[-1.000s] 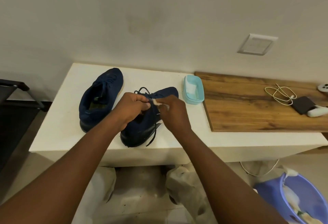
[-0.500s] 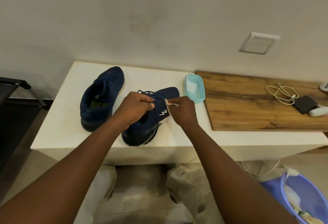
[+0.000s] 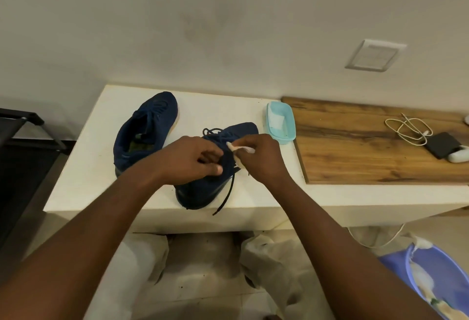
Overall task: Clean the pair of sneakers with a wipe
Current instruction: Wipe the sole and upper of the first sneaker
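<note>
Two navy sneakers stand on a white table (image 3: 83, 167). The left sneaker (image 3: 144, 132) lies untouched at the back left. My left hand (image 3: 189, 159) grips the collar of the right sneaker (image 3: 203, 190), whose toe (image 3: 245, 129) points away and whose black lace (image 3: 225, 198) hangs toward the table's front edge. My right hand (image 3: 261, 159) pinches a small white wipe (image 3: 236, 148) against the lace area of that sneaker. Much of the shoe's upper is hidden under both hands.
A light blue tray (image 3: 286, 126) holding a wipe sits behind the right sneaker. A wooden board (image 3: 368, 154) to the right carries a white cable (image 3: 408, 129), a dark device (image 3: 441, 144) and a white case. A purple basin (image 3: 436, 281) stands on the floor, lower right.
My right hand with the wipe has moved back from the sneaker's side onto the lace area. The side logo is now hidden, and a lace end has dropped toward the table's front edge.
</note>
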